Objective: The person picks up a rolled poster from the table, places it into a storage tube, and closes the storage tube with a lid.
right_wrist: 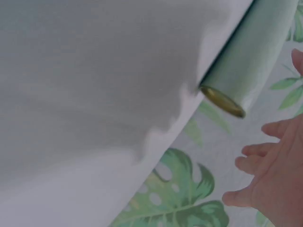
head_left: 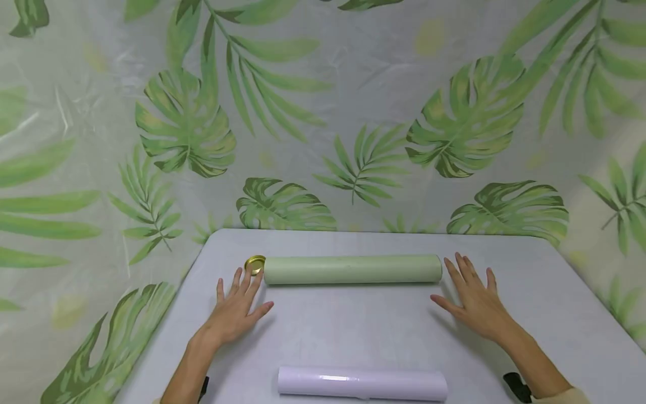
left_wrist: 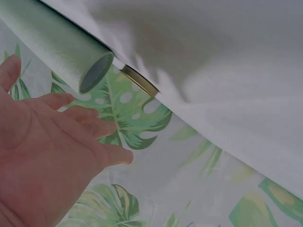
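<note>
Hands flank the green tube (head_left: pixel 352 269) lying across the worktop (head_left: pixel 353 331) — our left hand (head_left: pixel 236 308) near its open end and the gold cap (head_left: pixel 254 263), our right hand (head_left: pixel 474 300) by the capped end, fingers spread, gripping nothing. We judge the reach under way; next calls for closing on it.
</note>
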Action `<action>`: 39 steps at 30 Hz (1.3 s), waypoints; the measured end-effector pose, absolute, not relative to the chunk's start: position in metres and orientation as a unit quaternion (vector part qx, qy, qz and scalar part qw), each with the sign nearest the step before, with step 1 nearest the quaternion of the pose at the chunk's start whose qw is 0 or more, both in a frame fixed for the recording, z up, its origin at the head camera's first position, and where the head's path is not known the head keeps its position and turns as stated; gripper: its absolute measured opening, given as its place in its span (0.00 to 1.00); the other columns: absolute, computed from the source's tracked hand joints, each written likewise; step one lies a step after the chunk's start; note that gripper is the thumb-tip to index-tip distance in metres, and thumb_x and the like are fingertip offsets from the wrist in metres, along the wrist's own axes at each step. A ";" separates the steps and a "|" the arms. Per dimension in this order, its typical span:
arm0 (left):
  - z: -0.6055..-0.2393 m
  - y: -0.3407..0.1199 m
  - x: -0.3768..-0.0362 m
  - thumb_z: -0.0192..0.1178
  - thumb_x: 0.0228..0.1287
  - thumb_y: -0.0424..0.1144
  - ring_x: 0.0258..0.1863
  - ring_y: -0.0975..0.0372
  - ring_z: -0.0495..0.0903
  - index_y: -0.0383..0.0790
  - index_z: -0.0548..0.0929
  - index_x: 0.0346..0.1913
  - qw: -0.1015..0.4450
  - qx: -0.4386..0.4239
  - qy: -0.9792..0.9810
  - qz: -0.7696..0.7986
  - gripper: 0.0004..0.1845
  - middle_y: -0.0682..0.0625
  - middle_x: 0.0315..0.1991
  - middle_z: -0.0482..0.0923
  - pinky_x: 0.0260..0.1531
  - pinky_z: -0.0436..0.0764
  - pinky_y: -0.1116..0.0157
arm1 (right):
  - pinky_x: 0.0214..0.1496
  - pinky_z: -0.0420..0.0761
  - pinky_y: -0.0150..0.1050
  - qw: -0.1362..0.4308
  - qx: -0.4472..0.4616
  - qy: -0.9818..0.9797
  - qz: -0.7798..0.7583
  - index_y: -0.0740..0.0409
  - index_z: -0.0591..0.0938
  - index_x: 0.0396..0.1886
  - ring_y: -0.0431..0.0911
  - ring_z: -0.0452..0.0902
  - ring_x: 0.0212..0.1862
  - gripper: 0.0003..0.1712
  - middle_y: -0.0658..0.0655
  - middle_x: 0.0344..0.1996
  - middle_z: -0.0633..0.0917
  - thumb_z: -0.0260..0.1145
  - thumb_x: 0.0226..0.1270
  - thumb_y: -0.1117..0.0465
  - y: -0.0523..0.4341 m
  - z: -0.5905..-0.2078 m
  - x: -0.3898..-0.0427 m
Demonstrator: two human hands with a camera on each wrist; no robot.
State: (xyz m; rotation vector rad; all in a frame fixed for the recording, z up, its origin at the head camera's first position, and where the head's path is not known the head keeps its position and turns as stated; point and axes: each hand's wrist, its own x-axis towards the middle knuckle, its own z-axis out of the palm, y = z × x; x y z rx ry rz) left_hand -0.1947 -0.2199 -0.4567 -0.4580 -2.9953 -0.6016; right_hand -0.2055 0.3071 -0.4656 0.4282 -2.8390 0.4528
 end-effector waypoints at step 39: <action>-0.461 -0.157 -0.157 0.50 0.76 0.65 0.83 0.40 0.48 0.41 0.54 0.83 -0.042 -0.263 -0.941 -0.209 0.45 0.38 0.84 0.49 0.76 0.39 0.30 | 0.75 0.41 0.78 0.084 0.222 -0.965 0.113 0.60 0.58 0.82 0.68 0.48 0.82 0.53 0.72 0.81 0.54 0.66 0.71 0.35 0.246 -0.466 -0.258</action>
